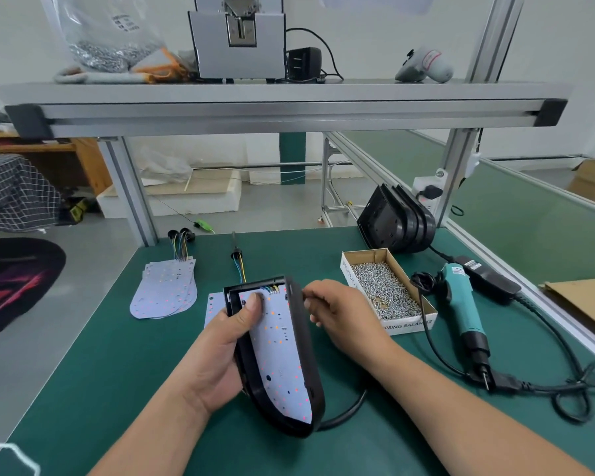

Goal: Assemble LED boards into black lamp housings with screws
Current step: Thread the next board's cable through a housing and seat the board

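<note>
In the left hand (pixel 220 355), the housing (pixel 311 365) points rounded end nearward.

Bright, even, cool-white light fills my view, with no hard glare. Only faint, soft shadows sit on the green counter (pixel 117 372) under my left hand (pixel 220 352) and right hand (pixel 340 314), so the light seems to fall from above. The loose screws (pixel 385 290) glint a little. The wide lens bows the metal shelf (pixel 282 94) and tilts its posts (pixel 131 194) outward. The centre is sharp; the dark rug (pixel 11 280) at the left edge looks smeared.
</note>
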